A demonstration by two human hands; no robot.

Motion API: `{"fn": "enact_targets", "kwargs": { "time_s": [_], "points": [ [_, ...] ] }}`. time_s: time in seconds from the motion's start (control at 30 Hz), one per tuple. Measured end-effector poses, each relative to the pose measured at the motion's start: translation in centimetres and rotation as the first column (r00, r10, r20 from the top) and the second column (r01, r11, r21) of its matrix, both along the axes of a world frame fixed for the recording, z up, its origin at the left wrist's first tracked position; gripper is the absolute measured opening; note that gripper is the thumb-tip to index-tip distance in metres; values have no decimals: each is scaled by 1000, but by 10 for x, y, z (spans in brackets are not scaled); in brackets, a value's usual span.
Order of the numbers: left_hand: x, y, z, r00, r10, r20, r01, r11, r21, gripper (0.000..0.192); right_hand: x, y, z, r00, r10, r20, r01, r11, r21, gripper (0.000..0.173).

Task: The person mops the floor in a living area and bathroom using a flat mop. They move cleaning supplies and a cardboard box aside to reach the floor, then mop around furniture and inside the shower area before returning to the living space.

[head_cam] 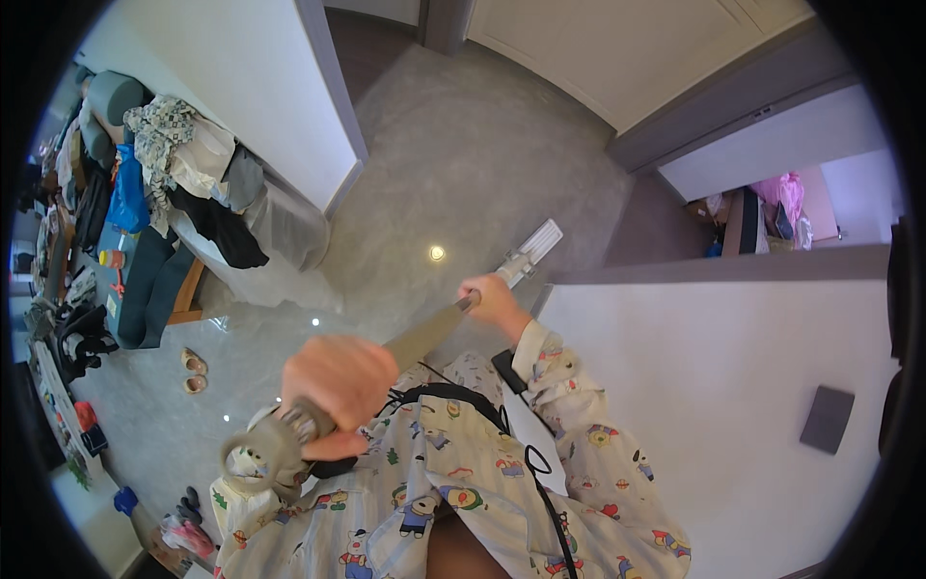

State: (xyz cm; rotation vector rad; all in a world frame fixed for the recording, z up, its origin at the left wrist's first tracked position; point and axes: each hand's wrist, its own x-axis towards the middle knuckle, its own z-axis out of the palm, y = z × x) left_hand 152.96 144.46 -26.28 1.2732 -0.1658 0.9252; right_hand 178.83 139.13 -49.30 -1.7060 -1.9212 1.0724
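A long beige-grey handle [427, 336] runs diagonally in front of my body, apparently that of a mop. My left hand [340, 380], slightly blurred, is wrapped around its upper part. Close by, at the near end, is a ring-shaped loop [249, 452]. Lower down, my right hand [493, 298] grips the handle near a joint. Beyond it, the narrow white head [539, 242] is by the grey floor, right of a bright light reflection. My fingers cover parts of the handle.
Clothes [210, 159] are heaped at the left beside a blue bag [129, 192] and a bench [137, 289]. A pair of slippers [194, 370] lies on the floor [463, 145]. White walls with grey trim [347, 177] flank both sides; a doorway opens at the right.
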Motion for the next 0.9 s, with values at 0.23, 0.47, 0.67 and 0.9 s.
{"fn": "enact_targets", "kwargs": {
  "time_s": [0.23, 0.47, 0.67, 0.9],
  "points": [
    [74, 70, -37, 968, 184, -170, -213, 961, -177, 24, 111, 108, -25, 988, 114, 108, -124, 988, 91, 13],
    [219, 161, -91, 941, 285, -184, -318, 931, -180, 26, 258, 239, -69, 950, 252, 184, -251, 968, -27, 9],
    [333, 241, -106, 894, 352, -277, -398, 908, -129, 25, 367, 345, -104, 941, 281, 187, -278, 960, -43, 9],
    [351, 294, -121, 827, 396, -400, -499, 844, -196, 25, 391, 406, -160, 936, 329, 129, -338, 940, 54, 11]
  ]
}}
